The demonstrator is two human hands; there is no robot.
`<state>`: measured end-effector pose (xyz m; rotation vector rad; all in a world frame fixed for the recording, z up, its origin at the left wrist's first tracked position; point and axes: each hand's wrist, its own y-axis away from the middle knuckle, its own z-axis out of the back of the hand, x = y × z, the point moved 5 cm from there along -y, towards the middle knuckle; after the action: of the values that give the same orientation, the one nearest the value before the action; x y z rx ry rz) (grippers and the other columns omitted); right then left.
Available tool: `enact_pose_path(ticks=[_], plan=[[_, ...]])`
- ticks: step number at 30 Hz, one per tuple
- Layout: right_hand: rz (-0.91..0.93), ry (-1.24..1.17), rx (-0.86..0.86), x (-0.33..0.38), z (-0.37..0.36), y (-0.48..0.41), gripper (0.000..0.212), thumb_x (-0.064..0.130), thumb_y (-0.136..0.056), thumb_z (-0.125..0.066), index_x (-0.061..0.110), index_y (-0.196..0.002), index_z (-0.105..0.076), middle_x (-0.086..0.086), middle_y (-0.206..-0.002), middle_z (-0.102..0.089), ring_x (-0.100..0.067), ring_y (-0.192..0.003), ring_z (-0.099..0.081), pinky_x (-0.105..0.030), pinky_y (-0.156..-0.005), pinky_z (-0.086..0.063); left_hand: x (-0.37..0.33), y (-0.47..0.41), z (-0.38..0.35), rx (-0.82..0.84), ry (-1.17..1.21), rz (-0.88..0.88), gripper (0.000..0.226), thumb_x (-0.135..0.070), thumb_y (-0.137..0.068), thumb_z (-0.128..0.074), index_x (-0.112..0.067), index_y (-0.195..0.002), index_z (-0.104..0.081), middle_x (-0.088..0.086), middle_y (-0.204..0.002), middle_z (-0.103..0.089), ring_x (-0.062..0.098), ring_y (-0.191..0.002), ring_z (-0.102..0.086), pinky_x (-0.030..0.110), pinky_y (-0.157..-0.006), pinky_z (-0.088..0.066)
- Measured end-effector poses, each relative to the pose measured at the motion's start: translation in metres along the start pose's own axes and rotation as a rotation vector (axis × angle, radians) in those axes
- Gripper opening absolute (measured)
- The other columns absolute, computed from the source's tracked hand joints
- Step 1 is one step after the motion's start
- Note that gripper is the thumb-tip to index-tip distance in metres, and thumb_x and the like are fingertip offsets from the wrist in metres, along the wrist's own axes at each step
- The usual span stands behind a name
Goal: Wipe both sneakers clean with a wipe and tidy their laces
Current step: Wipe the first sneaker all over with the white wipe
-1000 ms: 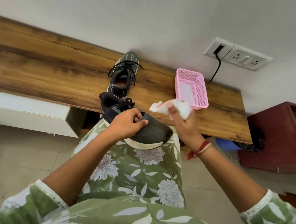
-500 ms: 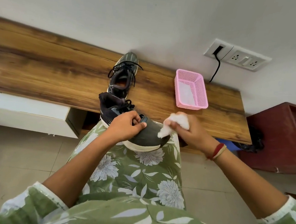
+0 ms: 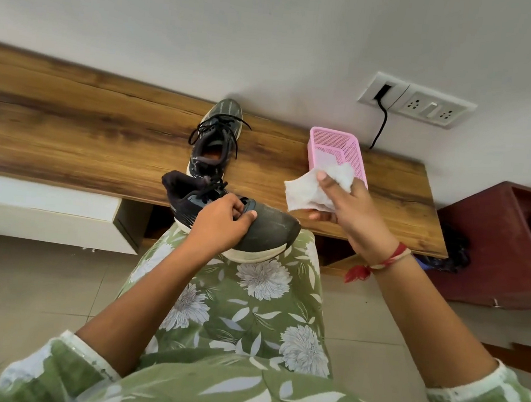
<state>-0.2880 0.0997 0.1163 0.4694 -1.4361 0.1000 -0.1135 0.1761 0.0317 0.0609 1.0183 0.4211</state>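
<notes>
From the head camera, the step in hand looks like wiping the toe of the dark sneaker (image 3: 268,230), which lies on its side on the person's knee, just in front of the bench's (image 3: 69,136) front edge. To do it well, I'd fold the white wipe (image 3: 303,194) to a clean face, brace the shoe firmly, and stroke from the laces out to the toe cap and along the pale sole rim (the dullest patch seems to be there). The other sneaker (image 3: 215,137) stands on the bench, toe to the back edge, laces loose. A pink basket (image 3: 338,143) sits toward the right end.

The left hand (image 3: 223,226) grips the upper by the lace eyelets, fingers curled over. The right hand (image 3: 357,209) is raised beside the toe, clear of it, pinching the wipe between thumb and fingers.
</notes>
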Motion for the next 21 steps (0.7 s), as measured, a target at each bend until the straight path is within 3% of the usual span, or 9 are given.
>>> enact_pose_path(ticks=[3,6,8,10,15,21], plan=[[-0.048,0.060,0.031,-0.007,-0.003,-0.001,0.030,0.017,-0.090,-0.060,0.005,-0.117,-0.052,-0.011,-0.113,-0.064,-0.018,-0.095,-0.066,-0.024,-0.078,-0.056,-0.001,0.002,-0.001,0.026,-0.018,-0.006,0.022,-0.035,-0.091,-0.059,-0.014,-0.089,-0.054,-0.006,-0.069,-0.050,0.017,-0.073,-0.050,0.030,-0.065,-0.036],[0.320,0.763,0.215,0.001,-0.015,0.000,0.023,0.016,-0.089,-0.062,0.009,-0.111,-0.063,-0.005,-0.115,-0.061,-0.014,-0.100,-0.058,-0.014,-0.082,-0.044,0.000,0.003,-0.002,0.035,-0.032,-0.001,0.022,-0.035,-0.091,-0.059,-0.015,-0.089,-0.054,-0.005,-0.071,-0.050,0.017,-0.076,-0.051,0.030,-0.066,-0.036],[0.454,1.144,0.444,-0.009,-0.025,0.004,0.029,0.010,-0.086,-0.061,0.014,-0.115,-0.064,-0.002,-0.121,-0.054,-0.016,-0.107,-0.052,-0.022,-0.088,-0.042,0.000,0.003,-0.002,0.040,-0.035,0.008,0.022,-0.035,-0.091,-0.059,-0.015,-0.087,-0.053,-0.005,-0.070,-0.050,0.017,-0.075,-0.050,0.030,-0.066,-0.035],[0.560,1.350,0.579,-0.018,-0.030,0.008,0.038,0.004,-0.082,-0.062,0.017,-0.118,-0.063,-0.003,-0.119,-0.054,-0.019,-0.107,-0.051,-0.033,-0.087,-0.046,0.000,0.002,-0.002,0.050,-0.040,0.013,0.021,-0.035,-0.091,-0.059,-0.015,-0.086,-0.053,-0.005,-0.069,-0.049,0.016,-0.073,-0.049,0.030,-0.065,-0.034],[0.642,1.445,0.658,-0.011,-0.024,0.015,0.044,-0.001,-0.072,-0.068,0.019,-0.112,-0.065,-0.002,-0.106,-0.056,-0.021,-0.094,-0.054,-0.039,-0.074,-0.050,0.001,0.002,-0.004,0.069,-0.030,0.024,0.021,-0.034,-0.092,-0.058,-0.015,-0.088,-0.053,-0.006,-0.069,-0.048,0.015,-0.070,-0.047,0.029,-0.065,-0.034],[0.610,1.482,0.667,-0.023,-0.031,0.017,0.049,0.005,-0.076,-0.066,0.027,-0.120,-0.062,-0.001,-0.127,-0.049,-0.020,-0.112,-0.047,-0.035,-0.089,-0.045,-0.001,0.002,-0.010,0.139,-0.060,0.019,0.022,-0.034,-0.091,-0.059,-0.014,-0.086,-0.053,-0.004,-0.069,-0.050,0.016,-0.069,-0.048,0.030,-0.064,-0.036]])
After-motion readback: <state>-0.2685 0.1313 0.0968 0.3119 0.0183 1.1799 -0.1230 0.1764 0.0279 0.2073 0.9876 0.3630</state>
